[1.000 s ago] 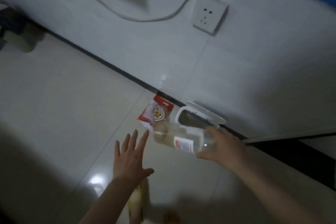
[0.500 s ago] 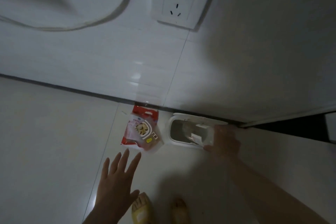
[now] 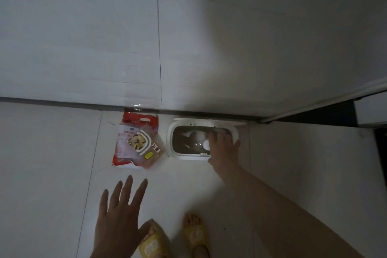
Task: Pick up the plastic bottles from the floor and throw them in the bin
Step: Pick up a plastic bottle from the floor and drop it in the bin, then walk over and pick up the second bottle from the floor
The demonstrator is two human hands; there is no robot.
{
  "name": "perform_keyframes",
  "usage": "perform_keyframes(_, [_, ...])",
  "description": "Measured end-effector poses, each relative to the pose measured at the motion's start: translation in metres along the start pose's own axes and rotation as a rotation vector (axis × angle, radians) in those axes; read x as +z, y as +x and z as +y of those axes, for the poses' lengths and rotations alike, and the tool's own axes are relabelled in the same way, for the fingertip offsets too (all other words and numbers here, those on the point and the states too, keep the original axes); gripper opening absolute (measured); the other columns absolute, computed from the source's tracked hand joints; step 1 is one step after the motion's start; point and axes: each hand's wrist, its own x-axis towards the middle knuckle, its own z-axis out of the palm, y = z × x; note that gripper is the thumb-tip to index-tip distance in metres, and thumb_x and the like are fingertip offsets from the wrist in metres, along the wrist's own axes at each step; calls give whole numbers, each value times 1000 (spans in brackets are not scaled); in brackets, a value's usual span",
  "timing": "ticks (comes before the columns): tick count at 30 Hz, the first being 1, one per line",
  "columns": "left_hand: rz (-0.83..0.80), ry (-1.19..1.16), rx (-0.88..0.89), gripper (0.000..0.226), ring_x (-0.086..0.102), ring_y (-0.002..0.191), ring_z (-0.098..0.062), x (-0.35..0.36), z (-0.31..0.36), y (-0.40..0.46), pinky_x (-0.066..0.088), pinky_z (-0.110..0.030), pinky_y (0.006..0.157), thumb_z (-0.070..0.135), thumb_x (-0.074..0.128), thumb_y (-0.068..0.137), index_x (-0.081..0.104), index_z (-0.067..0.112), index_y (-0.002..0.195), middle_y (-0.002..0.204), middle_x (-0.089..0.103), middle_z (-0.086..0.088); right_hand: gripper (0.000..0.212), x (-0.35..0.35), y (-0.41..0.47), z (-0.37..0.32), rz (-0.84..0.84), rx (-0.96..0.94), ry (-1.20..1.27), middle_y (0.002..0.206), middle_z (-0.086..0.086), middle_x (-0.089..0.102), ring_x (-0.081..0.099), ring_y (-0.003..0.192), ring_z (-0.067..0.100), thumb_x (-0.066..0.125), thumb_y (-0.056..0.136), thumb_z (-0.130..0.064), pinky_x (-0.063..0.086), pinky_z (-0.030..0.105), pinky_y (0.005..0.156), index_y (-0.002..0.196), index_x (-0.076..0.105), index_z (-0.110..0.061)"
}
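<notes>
Clear plastic bottle (image 3: pixel 199 142): inside small white oval bin (image 3: pixel 170 142), only pale rounded end and glassy glint visible; long axis not readable.

Right hand (image 3: pixel 223 148): over bin's right rim, fingers curled into opening, touching or just beside bottle. Grip state: cannot tell, fingertips hidden.

Left hand (image 3: pixel 119 222): fingers spread, empty, well apart, nearer viewer.

Red-and-white snack packet (image 3: pixel 136 142): on floor (image 3: pixel 41 174), just left of bin.

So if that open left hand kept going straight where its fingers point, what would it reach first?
Probably the red and white snack packet lying on the pale tiled floor, just ahead of the left hand. Height is unclear, so it might pass above it toward the white wall.
</notes>
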Motion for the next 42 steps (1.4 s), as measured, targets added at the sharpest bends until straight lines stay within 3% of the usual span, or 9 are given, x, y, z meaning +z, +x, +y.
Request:
perform_keyframes(2, [5,-37,7,104,67,93,-47,-5,5,3,52,-67,72,55,91,20,69,10,110,110,68,-27,71,0,-4,4,-23,-9,2,142,13,37,35,132,33,69,84,-26,31,58,107,141,27,-18])
perform_keyframes(3, [47,-34,11,106,65,100,-47,-9,6,3,51,-67,78,53,92,21,66,11,115,116,65,-27,73,-1,-8,6,-28,-24,11,142,13,37,34,132,32,69,83,-31,30,56,107,142,26,-19])
perform_keyframes(4, [76,-37,13,106,59,112,-46,-12,7,3,46,-67,90,54,90,31,59,16,125,128,58,-26,75,-2,-11,7,-21,-46,22,141,12,37,34,133,31,69,83,-35,29,55,108,142,25,-20])
perform_keyframes(6, [78,-65,-26,103,29,140,-39,-16,7,3,21,-59,114,61,75,60,25,27,144,154,24,-18,74,-4,-21,9,28,-87,57,140,11,38,35,132,30,69,82,-37,31,52,106,141,27,-22])
perform_keyframes(8, [138,-62,-33,100,7,147,-32,-12,4,2,5,-53,119,64,61,73,0,30,145,159,0,-11,71,-7,-32,10,63,-123,86,140,10,39,35,133,30,68,82,-37,33,50,105,140,28,-23])
perform_keyframes(15, [164,-43,-139,100,-1,147,-30,-22,-8,-10,3,-49,120,65,53,78,-15,32,144,160,-10,-9,74,-28,-70,-18,22,-250,120,154,8,26,20,144,29,62,88,-38,18,54,116,147,19,-25])
perform_keyframes(23, [175,-152,-283,95,-4,147,-30,-27,-24,-48,1,-49,119,62,49,82,-16,32,144,159,-14,-8,77,-58,-110,-75,-20,-395,76,160,7,16,13,148,29,56,91,-45,12,53,119,149,10,-27])
perform_keyframes(31, [174,-351,-516,89,-10,147,-30,-30,-95,-149,-5,-50,119,55,47,88,-19,33,143,158,-19,-8,80,-111,-190,-158,3,-582,-50,161,3,16,16,147,27,57,89,-49,16,53,118,149,10,-27])
perform_keyframes(42, [357,-514,-830,85,-10,147,-31,-61,-299,-364,-5,-51,118,56,46,87,-12,35,145,159,-14,-8,75,-222,-372,-412,5,-902,-193,161,5,12,13,146,28,55,93,-39,13,52,118,150,9,-27])
